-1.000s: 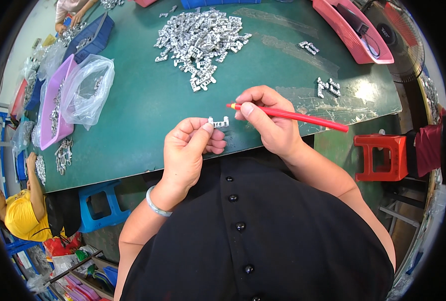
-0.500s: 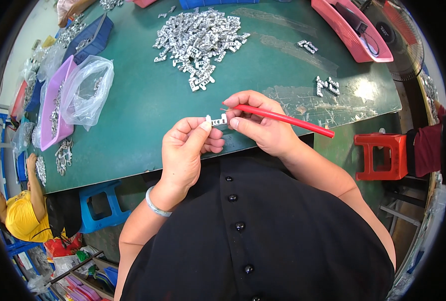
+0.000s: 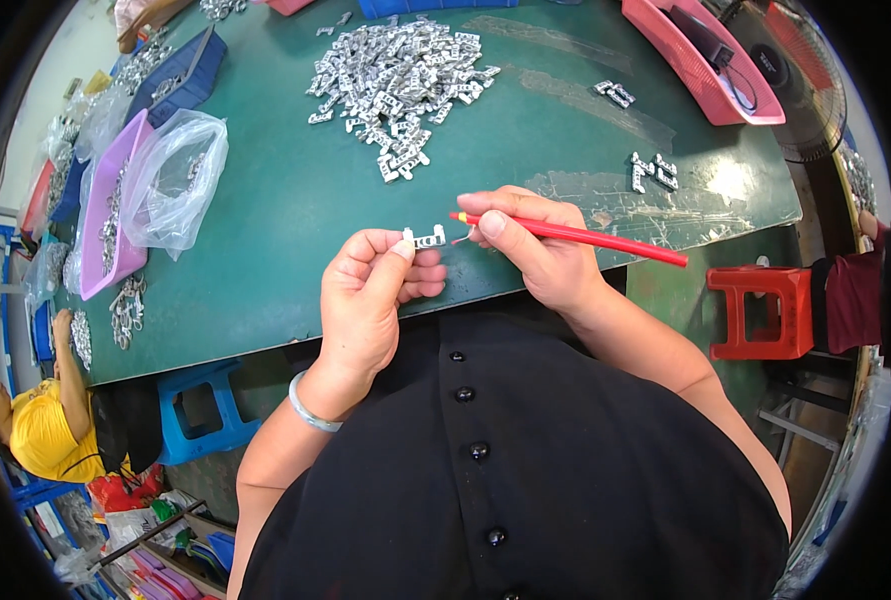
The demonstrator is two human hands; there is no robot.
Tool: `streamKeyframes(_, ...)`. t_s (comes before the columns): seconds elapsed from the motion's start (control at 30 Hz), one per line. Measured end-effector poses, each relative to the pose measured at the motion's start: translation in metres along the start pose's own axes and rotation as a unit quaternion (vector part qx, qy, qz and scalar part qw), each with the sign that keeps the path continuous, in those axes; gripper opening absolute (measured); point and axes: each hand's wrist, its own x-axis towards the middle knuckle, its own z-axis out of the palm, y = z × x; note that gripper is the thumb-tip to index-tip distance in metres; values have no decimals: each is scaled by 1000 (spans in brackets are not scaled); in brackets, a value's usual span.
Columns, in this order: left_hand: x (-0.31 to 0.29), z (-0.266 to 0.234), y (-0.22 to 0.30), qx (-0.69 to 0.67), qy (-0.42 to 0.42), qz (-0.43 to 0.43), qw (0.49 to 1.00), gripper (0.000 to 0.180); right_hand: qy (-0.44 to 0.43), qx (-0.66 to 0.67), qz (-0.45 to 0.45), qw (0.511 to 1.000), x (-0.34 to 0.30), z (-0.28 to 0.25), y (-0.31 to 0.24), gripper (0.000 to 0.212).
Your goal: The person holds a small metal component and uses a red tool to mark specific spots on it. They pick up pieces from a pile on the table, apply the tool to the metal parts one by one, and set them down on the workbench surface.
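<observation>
No text, label or number can be read. Pale marks on the dark fan hub point(image 3: 768, 62) are too small to make out, and dark shapes on the held metal part point(image 3: 427, 241) form no legible characters.

Part point(image 3: 429, 238) in left hand point(image 3: 365, 290), rod point(image 3: 615, 240) in right hand point(image 3: 550, 265), parts heap point(image 3: 400, 75) beyond on table point(image 3: 255, 250), basket point(image 3: 687, 82) far right

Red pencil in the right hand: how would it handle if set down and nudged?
Likely stiff: the red pencil juts well past the right hand without visible sag. Probably apt to roll on the green table, since its barrel looks slim and smooth, though its cross-section can't be made out.
</observation>
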Motion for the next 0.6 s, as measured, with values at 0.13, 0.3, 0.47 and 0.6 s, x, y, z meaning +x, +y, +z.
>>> streamKeyframes(0.13,0,2,0,-28,-10,9,1000,9,4,17,-6,1000,-4,1,2,15)
streamKeyframes(0.3,0,2,1,-43,-23,4,999,8,-3,2,-2,1000,-4,1,3,9)
streamKeyframes(0.47,1,2,2,-40,-29,-1,999,8,-19,-23,-20,999,-3,1,0,5)
streamKeyframes(0.6,0,2,1,-40,-36,-3,999,8,-20,-19,-14,1000,-3,2,1,4)
